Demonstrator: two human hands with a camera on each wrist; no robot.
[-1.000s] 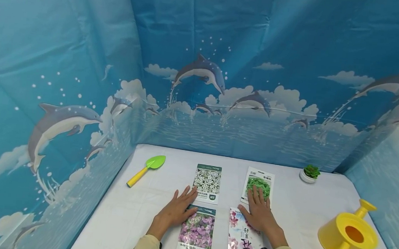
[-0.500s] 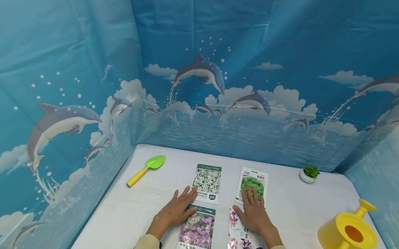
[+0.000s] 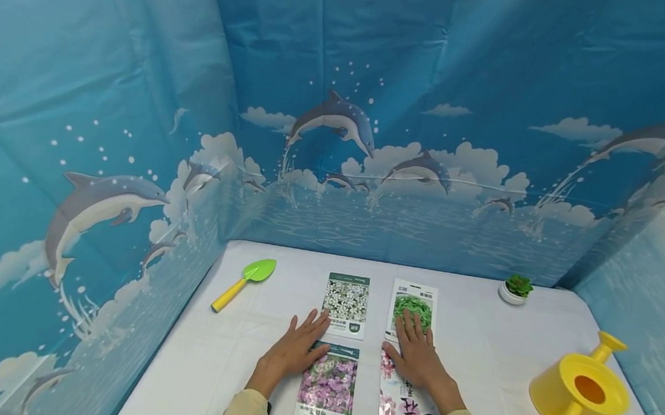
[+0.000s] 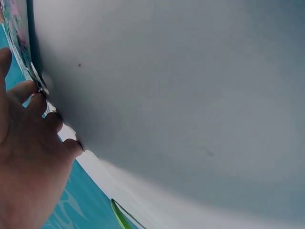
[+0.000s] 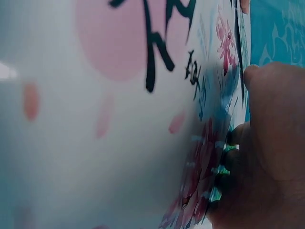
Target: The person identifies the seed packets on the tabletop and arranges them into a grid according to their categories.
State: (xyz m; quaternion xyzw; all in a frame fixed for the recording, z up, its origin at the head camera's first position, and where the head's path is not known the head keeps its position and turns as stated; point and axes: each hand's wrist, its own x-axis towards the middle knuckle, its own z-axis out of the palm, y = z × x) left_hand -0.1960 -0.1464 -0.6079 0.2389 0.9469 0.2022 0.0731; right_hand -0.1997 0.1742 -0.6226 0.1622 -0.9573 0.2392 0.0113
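Note:
Four flat packets lie in a two-by-two layout, so several in all. My left hand (image 3: 291, 352) is spread, its fingertips at the lower left of the white-flower seed packet (image 3: 347, 294) and its thumb at the top of the purple-flower seed packet (image 3: 327, 388). My right hand (image 3: 421, 361) lies flat with straight fingers on the green-leaf seed packet (image 3: 413, 301). Its palm and wrist cover part of the pink-blossom packet (image 3: 393, 414), which fills much of the right wrist view. In the left wrist view, fingertips of the left hand (image 4: 33, 148) meet the white surface.
A green and yellow trowel (image 3: 245, 283) lies at the back left of the white table (image 3: 194, 360). At the back right stands a small potted plant (image 3: 516, 289), with a yellow watering can (image 3: 577, 392) nearer me. Dolphin-printed curtains (image 3: 332, 214) enclose the table's back and sides.
Under my right hand the green-leaf seed packet has slid left, now lined up above the pink-blossom packet. The right forearm shifted left with it, while my left hand stayed in place.

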